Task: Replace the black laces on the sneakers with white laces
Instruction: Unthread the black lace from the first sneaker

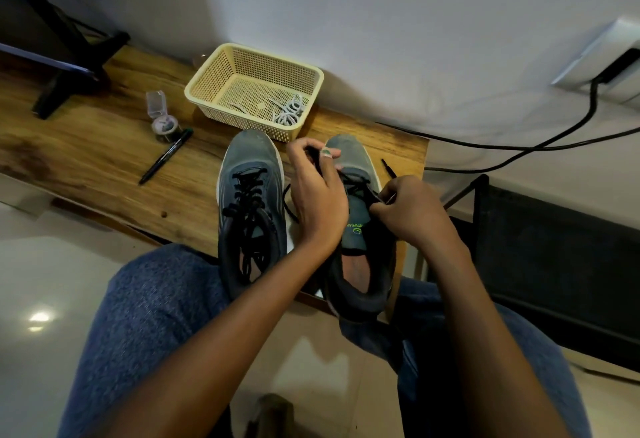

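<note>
Two grey sneakers stand side by side on the wooden table [86, 146], toes toward the wall. The left sneaker [249, 202] is fully laced with a black lace. On the right sneaker [356, 229] the black lace [358, 184] is partly loosened, and one end [388, 169] lies on the table beside the toe. My left hand [317, 191] pinches the black lace over the right sneaker's front eyelets. My right hand [408, 210] grips the lace at the shoe's right side. White laces [287, 113] lie in a cream basket [214, 70] behind the shoes.
A black marker [164, 157], a tape roll [165, 127] and a small clear box [156, 103] lie left of the basket. A monitor stand [69, 66] is at the far left. Black cables [554, 139] run along the wall at right. My knees sit under the table edge.
</note>
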`<state>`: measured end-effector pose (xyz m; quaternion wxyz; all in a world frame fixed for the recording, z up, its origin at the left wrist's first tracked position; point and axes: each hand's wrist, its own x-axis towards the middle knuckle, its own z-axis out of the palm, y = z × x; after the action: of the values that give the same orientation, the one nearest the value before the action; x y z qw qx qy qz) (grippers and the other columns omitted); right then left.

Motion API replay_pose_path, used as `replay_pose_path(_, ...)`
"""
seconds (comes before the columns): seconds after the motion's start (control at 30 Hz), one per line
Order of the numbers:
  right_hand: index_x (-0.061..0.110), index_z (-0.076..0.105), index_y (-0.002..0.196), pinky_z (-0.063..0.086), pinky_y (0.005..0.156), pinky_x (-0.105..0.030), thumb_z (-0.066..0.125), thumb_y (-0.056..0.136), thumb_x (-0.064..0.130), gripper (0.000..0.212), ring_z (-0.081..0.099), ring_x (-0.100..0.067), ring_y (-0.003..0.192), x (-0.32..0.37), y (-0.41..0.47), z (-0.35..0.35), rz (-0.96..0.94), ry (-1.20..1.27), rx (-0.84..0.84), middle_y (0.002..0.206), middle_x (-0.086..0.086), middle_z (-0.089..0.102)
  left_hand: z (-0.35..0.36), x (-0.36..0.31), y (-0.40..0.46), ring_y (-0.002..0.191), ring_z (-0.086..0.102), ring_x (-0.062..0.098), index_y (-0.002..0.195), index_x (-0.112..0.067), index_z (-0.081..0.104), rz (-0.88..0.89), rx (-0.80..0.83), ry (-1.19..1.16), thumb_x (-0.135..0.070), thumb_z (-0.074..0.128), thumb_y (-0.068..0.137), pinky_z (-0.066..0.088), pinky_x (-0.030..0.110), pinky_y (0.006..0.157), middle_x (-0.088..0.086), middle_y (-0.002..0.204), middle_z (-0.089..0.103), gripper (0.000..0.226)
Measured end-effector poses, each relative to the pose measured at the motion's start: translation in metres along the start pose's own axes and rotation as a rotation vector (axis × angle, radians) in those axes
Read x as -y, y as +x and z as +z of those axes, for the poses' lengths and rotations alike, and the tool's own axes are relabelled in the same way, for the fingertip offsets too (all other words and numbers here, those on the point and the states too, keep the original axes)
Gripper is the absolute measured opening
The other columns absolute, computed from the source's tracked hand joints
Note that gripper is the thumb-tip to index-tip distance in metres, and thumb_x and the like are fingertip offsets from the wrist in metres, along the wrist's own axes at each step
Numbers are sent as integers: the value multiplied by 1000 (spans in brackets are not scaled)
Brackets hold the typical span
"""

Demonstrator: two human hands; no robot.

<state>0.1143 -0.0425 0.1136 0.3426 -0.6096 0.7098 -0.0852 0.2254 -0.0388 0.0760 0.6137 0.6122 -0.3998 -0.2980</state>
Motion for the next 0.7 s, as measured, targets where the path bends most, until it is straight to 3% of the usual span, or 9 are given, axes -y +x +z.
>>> replay_pose_path(0.07,8,65,97,56,81,-46,67,86,21,17,63,-27,90,0,0,1,8,-14,17,98,-12,64,-2,1,1,93,61,18,113,-18,41,55,118,231,-15,53,91,51,47,80,-2,108,61,26)
replay_pose_path(0.13,7,64,95,57,77,-44,66,86,21,16,63,-26,86,0,1,1,3,-38,19,92,-10,63,-4,0,-1,123,44,22,126,-27,42,152,301,618,-27,61,84,37,50,102,-3,134,49,46)
replay_pose_path(0.2,8,62,89,57,72,-40,65,86,19,12,62,-25,81,0,1,1,-12,-62,11,85,-9,61,-5,-2,0,141,21,25,125,-36,52,263,423,902,-36,66,81,13,54,113,-4,153,30,46)
replay_pose_path(0.27,10,62,86,57,72,-41,65,86,19,10,62,-25,80,1,0,1,-16,-60,10,83,-9,61,-7,-3,3,144,12,27,114,-38,64,334,464,1034,-39,69,79,1,55,112,-5,155,28,36)
replay_pose_path(0.43,7,66,93,57,76,-46,66,85,22,17,64,-28,84,1,-1,2,-14,-51,15,91,-12,63,-11,-5,4,133,38,16,109,-33,68,387,447,1114,-40,65,85,-6,47,109,-10,118,66,25)
replay_pose_path(0.6,6,65,90,57,76,-48,66,86,18,13,65,-29,83,2,0,2,-4,-26,22,89,-13,64,-9,-3,2,113,56,13,98,-28,70,456,432,1117,-30,56,94,-10,46,111,-7,94,69,15)
replay_pose_path(0.7,8,63,86,56,78,-49,65,86,16,9,65,-29,86,0,0,-1,6,12,10,91,-13,64,-8,-1,-3,90,65,17,96,-22,69,441,391,920,-27,58,93,6,45,116,-2,90,71,13)
